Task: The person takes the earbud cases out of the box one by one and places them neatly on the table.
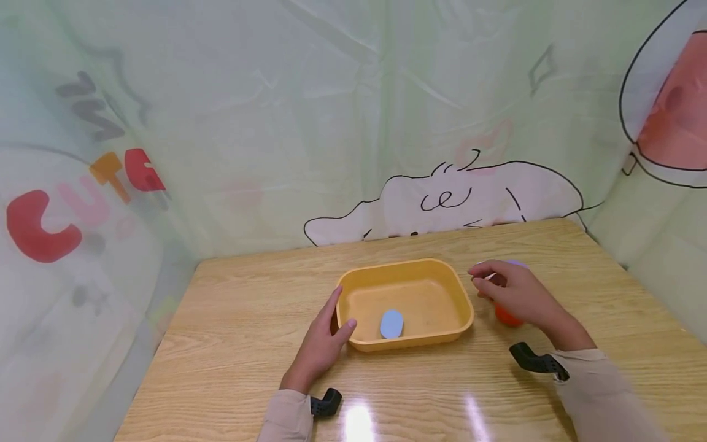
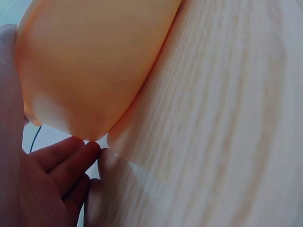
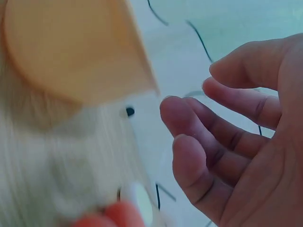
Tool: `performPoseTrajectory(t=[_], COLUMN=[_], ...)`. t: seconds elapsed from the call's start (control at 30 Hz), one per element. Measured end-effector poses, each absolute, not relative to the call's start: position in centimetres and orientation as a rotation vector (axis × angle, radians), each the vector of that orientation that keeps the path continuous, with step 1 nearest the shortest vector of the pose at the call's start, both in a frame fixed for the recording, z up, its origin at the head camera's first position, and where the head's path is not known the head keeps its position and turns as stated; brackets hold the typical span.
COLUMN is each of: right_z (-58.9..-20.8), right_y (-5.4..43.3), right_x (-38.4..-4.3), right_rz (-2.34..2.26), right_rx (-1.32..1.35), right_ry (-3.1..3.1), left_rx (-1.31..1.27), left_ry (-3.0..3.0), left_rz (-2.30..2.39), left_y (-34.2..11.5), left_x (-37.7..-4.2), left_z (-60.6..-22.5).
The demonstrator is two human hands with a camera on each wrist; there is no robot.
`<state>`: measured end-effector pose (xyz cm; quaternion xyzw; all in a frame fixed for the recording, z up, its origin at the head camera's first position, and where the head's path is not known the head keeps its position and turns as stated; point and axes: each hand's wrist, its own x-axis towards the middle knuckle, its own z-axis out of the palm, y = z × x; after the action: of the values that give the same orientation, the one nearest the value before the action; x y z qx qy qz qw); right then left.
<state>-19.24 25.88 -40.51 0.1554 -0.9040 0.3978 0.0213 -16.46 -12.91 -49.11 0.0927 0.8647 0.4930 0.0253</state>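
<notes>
A yellow plastic tray (image 1: 409, 263) stands on the wooden table, with a light-blue oval piece (image 1: 391, 324) lying in it near the front wall. My left hand (image 1: 320, 350) rests at the tray's left end, its fairly straight fingers touching the outer wall and the thumb by the front left corner. To the right of the tray, my right hand (image 1: 516, 291) hovers with loosely bent fingers and nothing between them. Under and behind it are a red object (image 1: 507, 317) and a purple one (image 1: 517, 263), both partly hidden. A whitish rounded piece (image 3: 143, 203) shows beside the red in the right wrist view.
The wooden table (image 1: 248, 319) meets a pale printed curtain (image 1: 248, 123) along its back edge. More curtain hangs at both sides. A black wrist strap mount (image 1: 326, 403) sits on the left wrist, another (image 1: 533, 359) on the right.
</notes>
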Motion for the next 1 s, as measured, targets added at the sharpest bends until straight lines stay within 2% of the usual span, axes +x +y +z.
performPoseTrajectory(t=[0.53, 1.0], right_z=[-39.4, -38.7], right_y=[21.5, 18.2], right_x=[-20.1, -22.3], right_rz=[1.376, 1.176], right_rx=[0.606, 1.179], right_ry=[-2.838, -3.052], left_rx=[0.336, 0.280], left_ry=[2.686, 2.675], left_rz=[1.536, 1.521], left_y=[-13.0, -13.0], left_x=[-16.5, -16.5], left_z=[-48.9, -49.0])
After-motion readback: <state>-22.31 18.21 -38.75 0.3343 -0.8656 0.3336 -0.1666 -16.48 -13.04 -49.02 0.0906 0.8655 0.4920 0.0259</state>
